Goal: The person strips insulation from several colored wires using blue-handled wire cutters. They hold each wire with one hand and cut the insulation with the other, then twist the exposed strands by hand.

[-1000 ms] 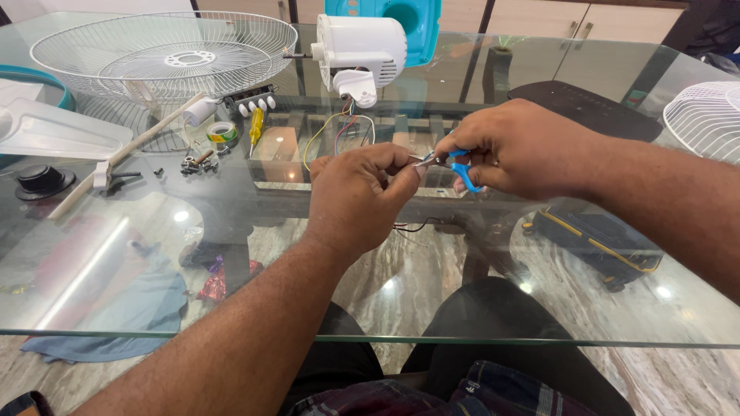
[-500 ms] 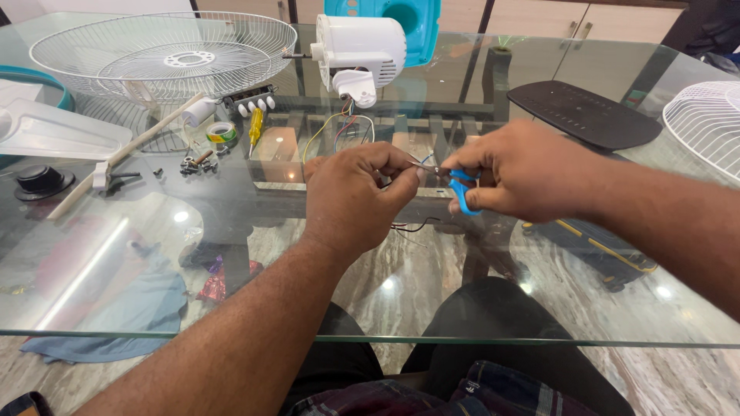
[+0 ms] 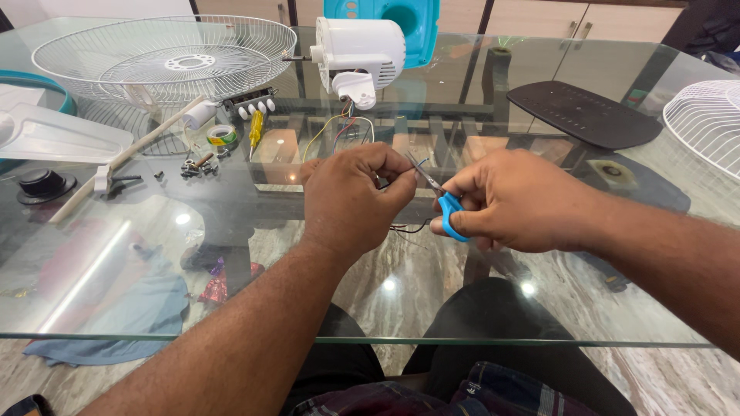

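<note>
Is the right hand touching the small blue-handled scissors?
Touching. The head view shows the right hand with its fingers wrapped around the blue loop of the small blue-handled scissors, no gap visible.

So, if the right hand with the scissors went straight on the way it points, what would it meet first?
Probably the left hand: the scissors in the right hand point at its fingers, which pinch thin wires. Depth is unclear.

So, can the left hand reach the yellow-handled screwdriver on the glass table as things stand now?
Probably yes, but not freely: the left hand is pinching thin wires by the blue-handled scissors. The yellow-handled screwdriver lies beyond it on bare glass, nothing between.
</note>
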